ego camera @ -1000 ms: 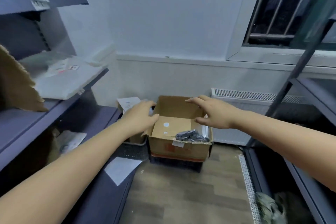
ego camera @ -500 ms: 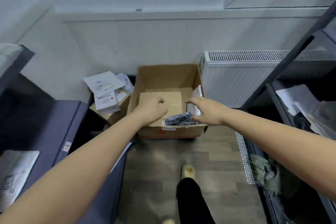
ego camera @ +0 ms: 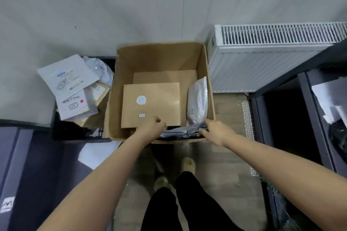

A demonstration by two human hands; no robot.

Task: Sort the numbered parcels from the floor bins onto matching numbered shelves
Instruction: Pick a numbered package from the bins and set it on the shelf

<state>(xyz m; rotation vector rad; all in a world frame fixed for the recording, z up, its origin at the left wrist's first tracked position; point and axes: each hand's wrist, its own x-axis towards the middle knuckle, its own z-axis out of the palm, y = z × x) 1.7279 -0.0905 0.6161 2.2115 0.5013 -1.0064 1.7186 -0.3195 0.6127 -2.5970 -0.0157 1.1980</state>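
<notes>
An open cardboard box (ego camera: 159, 56) stands on the floor against the wall. Inside lies a flat brown parcel (ego camera: 150, 103) with a round white sticker and a small label. My left hand (ego camera: 152, 129) is curled on its near edge, thumb on top. A silver bag parcel (ego camera: 198, 99) with a small label leans on the box's right wall. A dark grey bag parcel (ego camera: 176, 133) lies along the near wall, and my right hand (ego camera: 216, 131) pinches its right end.
Left of the box, a dark bin (ego camera: 67, 131) holds white mailers (ego camera: 69, 75), one marked 07 (ego camera: 75, 107). A white radiator (ego camera: 272, 58) is at the back right. Dark shelf units flank me, left (ego camera: 37, 165) and right (ego camera: 304, 84). My feet (ego camera: 187, 164) stand close before the box.
My view has tipped down from the shelves and window onto the box. Both hands have dropped into the box's near side and closed on the brown parcel and the dark bag.
</notes>
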